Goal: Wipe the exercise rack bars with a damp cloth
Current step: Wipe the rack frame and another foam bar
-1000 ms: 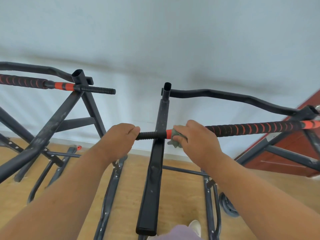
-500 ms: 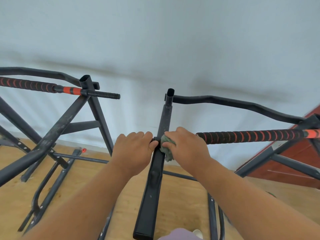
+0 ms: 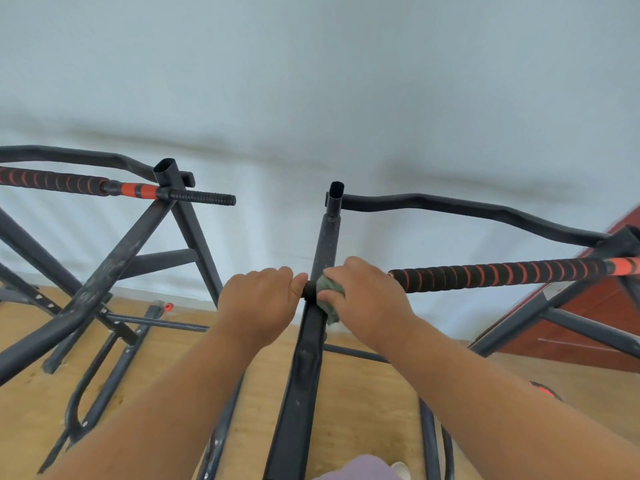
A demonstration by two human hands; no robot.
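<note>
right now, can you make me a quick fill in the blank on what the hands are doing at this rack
The green cloth is held in the person's ____ hand.
The left hand grips the short ____ end of the bar.
The foam grip to the right is black with ____ stripes.

Missing words: right; black; orange

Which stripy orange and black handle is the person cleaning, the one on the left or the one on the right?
The stripy handle on the right. Both hands are on its bar: the right hand presses the green cloth there. The left stripy handle is untouched.
</note>
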